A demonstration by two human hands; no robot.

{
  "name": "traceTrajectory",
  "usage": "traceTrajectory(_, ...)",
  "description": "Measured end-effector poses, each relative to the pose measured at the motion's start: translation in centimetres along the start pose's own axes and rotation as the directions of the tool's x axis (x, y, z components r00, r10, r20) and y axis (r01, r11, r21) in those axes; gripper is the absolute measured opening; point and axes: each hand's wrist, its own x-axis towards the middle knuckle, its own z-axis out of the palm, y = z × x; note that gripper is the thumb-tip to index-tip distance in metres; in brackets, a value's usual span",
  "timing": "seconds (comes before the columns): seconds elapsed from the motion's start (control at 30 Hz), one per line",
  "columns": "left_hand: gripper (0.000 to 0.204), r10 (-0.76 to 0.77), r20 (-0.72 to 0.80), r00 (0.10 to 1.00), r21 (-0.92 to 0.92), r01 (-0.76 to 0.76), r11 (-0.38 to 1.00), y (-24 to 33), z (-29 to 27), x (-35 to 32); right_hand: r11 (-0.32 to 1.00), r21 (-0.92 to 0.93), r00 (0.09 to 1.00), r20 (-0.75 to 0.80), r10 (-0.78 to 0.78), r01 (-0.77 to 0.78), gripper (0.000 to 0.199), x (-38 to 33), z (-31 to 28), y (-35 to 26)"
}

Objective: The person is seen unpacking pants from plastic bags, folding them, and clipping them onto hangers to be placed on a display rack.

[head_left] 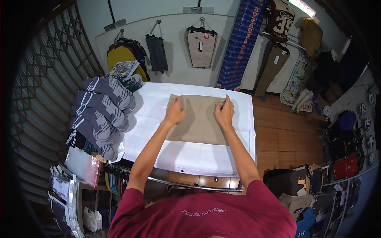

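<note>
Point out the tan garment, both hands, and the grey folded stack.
tan garment (200,125), head view, bare lower middle of the cloth.
left hand (175,112), head view, back of the hand.
right hand (225,113), head view, back of the hand.
grey folded stack (101,111), head view, middle bundle.

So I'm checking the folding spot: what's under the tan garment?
The tan garment lies flat on a white table cover, which shows all round it. Both hands, left and right, press on top. Anything directly beneath the cloth is hidden.
</note>
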Motion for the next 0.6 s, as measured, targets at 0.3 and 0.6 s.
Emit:
traceTrajectory(0.3,0.037,-0.192,-0.243,0.951,0.108,0.223,0.969,-1.2,3.8,2.4,0.992,-0.037,0.993,-0.003,0.119,-0.119,0.044,0.0,1.3,1.3)
traceTrajectory(0.6,0.029,-0.174,-0.364,0.915,-0.211,0.101,0.972,-0.3,3.3,1.8,0.997,0.033,0.978,-0.200,-0.058,0.066,0.022,0.2,1.0,0.4)
